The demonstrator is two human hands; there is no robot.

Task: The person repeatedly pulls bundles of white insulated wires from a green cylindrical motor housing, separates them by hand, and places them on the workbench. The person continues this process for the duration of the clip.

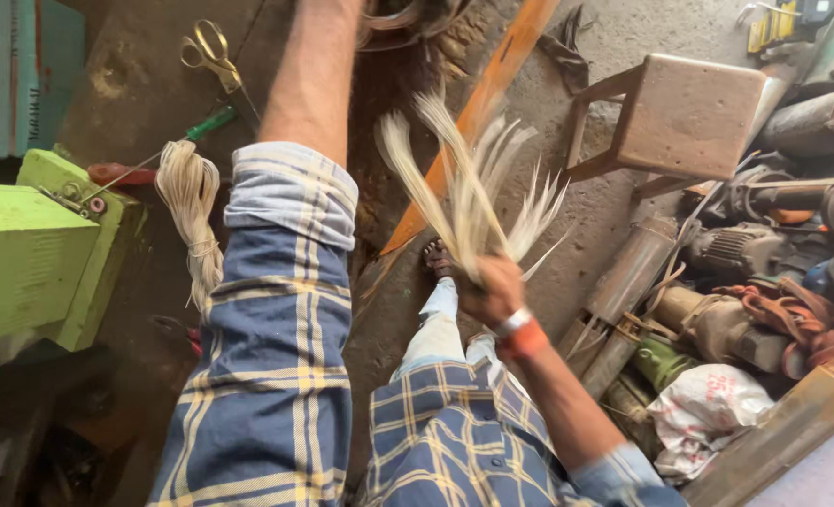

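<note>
The right hand (490, 289) is closed in a fist around the lower ends of a bundle of pale thin strips (469, 178), which fan upward and outward from the grip, blurred at their tips. The wrist carries a white and an orange band, and the forearm runs down to the lower right with a rolled blue plaid sleeve. The strips hang over the concrete floor (577, 235), just in front of a long orange bar (478, 113) that slants from upper right to lower left.

The left arm (290, 244) reaches straight up the middle of the view, its plaid sleeve rolled to the forearm; the left hand passes beyond the top edge, so I cannot tell whether it is open or closed.

Open floor lies between the two arms and to the right of the strips, as far as a rusty metal stool (680, 117). Beyond the stool the right edge is crowded with old motors and pump parts (764, 272) and a crumpled white bag (708, 413). A sandalled foot (436, 255) shows just below the strips.

To the left of the left arm, the dark table (145, 84) carries a hank of pale string (192, 207), yellow-handled scissors (212, 54), a green-handled tool (208, 122) and a red-handled tool (116, 174). A bright green machine housing (37, 253) closes off the left edge.
</note>
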